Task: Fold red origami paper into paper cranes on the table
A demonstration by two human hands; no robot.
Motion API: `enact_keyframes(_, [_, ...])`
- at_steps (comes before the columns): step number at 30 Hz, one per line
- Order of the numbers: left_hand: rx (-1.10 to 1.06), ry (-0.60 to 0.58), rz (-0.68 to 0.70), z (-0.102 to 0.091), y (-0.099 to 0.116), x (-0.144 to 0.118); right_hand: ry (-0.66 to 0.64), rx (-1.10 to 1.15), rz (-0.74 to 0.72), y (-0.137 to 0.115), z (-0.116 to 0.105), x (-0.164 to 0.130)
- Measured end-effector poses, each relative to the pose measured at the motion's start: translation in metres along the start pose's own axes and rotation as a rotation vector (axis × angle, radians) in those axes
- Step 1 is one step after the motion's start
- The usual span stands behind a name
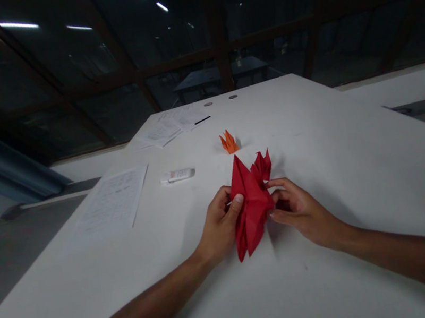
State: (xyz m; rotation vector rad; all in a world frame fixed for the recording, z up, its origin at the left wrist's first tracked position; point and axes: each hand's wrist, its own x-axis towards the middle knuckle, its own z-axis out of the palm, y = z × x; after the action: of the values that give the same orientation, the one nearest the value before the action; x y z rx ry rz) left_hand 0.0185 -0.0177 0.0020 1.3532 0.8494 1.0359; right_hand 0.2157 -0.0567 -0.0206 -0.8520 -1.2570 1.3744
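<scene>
red model: matt creased paper | orange model: matt paper | surface: smooth matt white | printed sheets: thin paper

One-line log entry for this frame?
left hand: grips red origami | right hand: pinches it | orange origami: behind, on table

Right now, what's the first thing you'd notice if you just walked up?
The big red folded paper jumps out, pinched between the left hand and the right hand above the white table. Just behind it sits a small orange folded paper, with printed sheets off to the left.
</scene>
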Motion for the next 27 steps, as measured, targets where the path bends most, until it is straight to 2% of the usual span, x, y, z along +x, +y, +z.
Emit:
enact_keyframes(5, [-0.221,-0.050,-0.099,0.000,-0.005,0.004,0.091,-0.089,-0.076,-0.007,-0.004,0.001])
enact_keyframes(9, [-0.331,-0.011,-0.128,-0.002,-0.011,0.008,0.148,-0.226,-0.154,-0.014,-0.003,0.000])
enact_keyframes(14, [-0.346,0.050,-0.077,-0.002,-0.011,0.002,0.219,-0.405,-0.258,-0.012,0.000,-0.003])
enact_keyframes(18, [-0.267,-0.051,-0.098,0.004,-0.007,-0.005,0.213,-0.550,-0.285,-0.011,0.002,-0.007])
enact_keyframes(20, [-0.264,-0.063,-0.142,0.006,-0.005,-0.004,0.164,-0.561,-0.301,-0.012,0.002,-0.009])
enact_keyframes(22, [-0.288,-0.021,-0.173,0.006,-0.004,-0.002,0.128,-0.530,-0.313,-0.013,0.002,-0.010])
enact_keyframes(24, [-0.334,0.019,-0.173,0.004,-0.003,0.001,0.111,-0.466,-0.316,-0.013,0.002,-0.010])
enact_keyframes(27, [-0.421,-0.001,-0.159,0.000,-0.001,0.004,0.111,-0.372,-0.296,-0.013,0.001,-0.008])
